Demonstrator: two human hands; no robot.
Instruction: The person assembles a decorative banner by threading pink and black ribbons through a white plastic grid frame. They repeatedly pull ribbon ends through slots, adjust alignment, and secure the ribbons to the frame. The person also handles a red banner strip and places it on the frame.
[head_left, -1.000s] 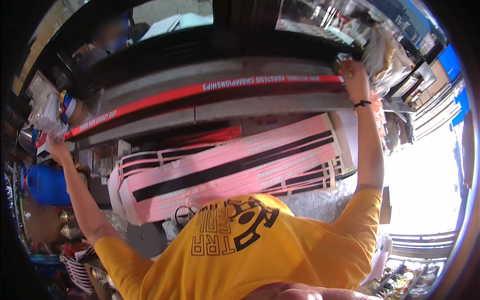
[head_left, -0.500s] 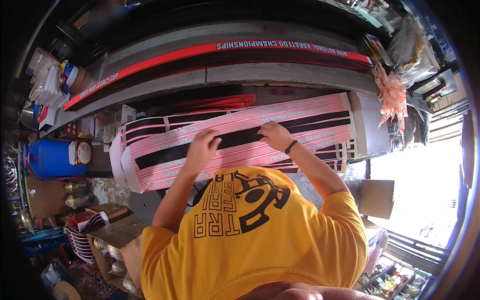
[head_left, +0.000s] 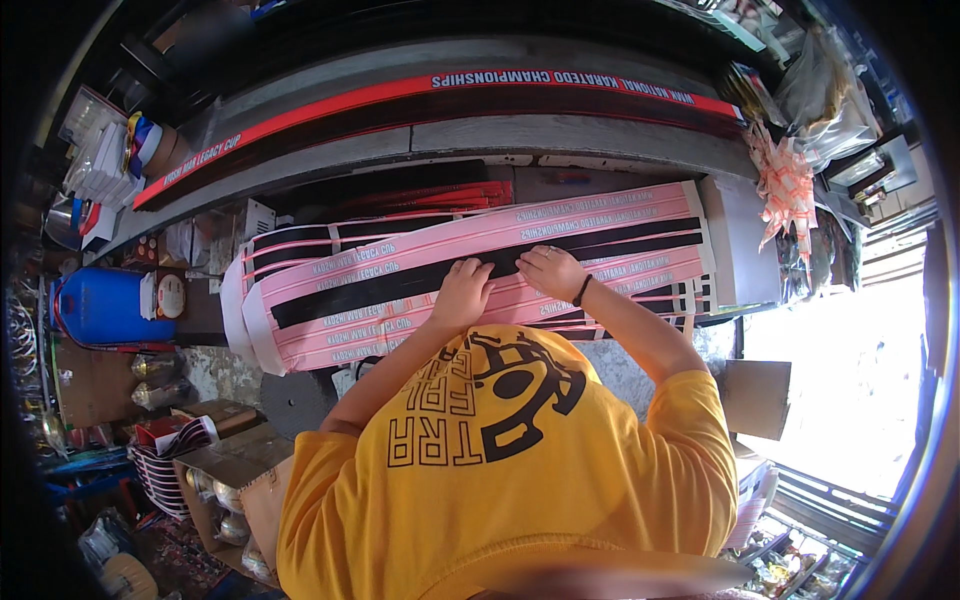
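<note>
A long black fabric strip (head_left: 390, 288) lies lengthwise over a pink printed sheet (head_left: 350, 335) with rows of white lettering. My left hand (head_left: 463, 292) rests on the strip near its middle, fingertips down on the black cloth. Just to its right, my right hand (head_left: 553, 274) also lies on the strip, with fingers stretched across it and a dark band on the wrist. A small gap separates the two hands. Fingers of both hands look laid down rather than wrapped round the cloth, and the palms are hidden.
A red printed ribbon (head_left: 330, 118) stretches along the grey shelf (head_left: 460, 148) beyond the sheet. More red strips (head_left: 440, 198) lie behind it. To the left stands a blue container (head_left: 110, 310); orange-and-white ribbons (head_left: 787, 180) hang at the right. An open cardboard box (head_left: 235, 475) sits lower left.
My left hand has moved right along the strip and come down beside my right hand. The strip's right part now lies over more of the sheet. My right hand has barely shifted.
</note>
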